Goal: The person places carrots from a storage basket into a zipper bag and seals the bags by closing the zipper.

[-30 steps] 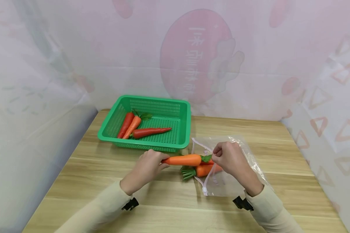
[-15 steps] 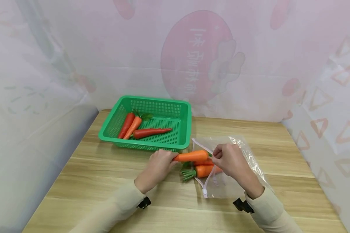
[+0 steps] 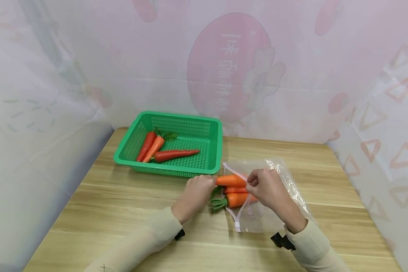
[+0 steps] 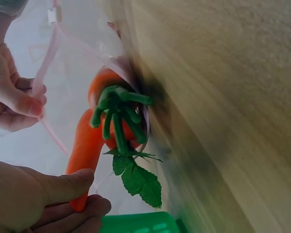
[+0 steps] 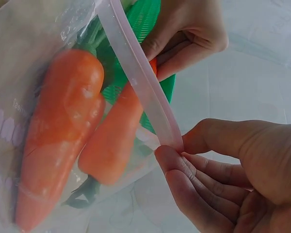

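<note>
My left hand [image 3: 196, 194] pinches the narrow tip of an orange carrot [image 3: 231, 180]. In the right wrist view that carrot's leafy end [image 5: 85, 193] lies inside the clear zip bag [image 3: 265, 221]. My right hand [image 3: 270, 189] pinches the bag's pink zip edge [image 5: 145, 87] between thumb and fingers, lifting the mouth apart. Two other carrots lie partly in the bag: a thick one [image 3: 236, 200] with its green stub stalks [image 4: 117, 109] poking out, and another [image 3: 235, 190] between it and the held carrot. A green leaf [image 4: 138, 180] hangs out of the opening.
A green plastic basket [image 3: 219, 151] stands behind my left hand. Inside it lie two red carrot-like vegetables [image 3: 176, 154] and a slim orange carrot [image 3: 154, 148]. The white zip slider [image 3: 237, 225] sits at the bag's near corner. Fabric walls [image 3: 149, 94] rise behind the wooden table [image 3: 122, 204].
My left hand has moved right, sliding the carrot leaf end first into the bag. My right hand stays at the bag's mouth, and the basket has not moved.
</note>
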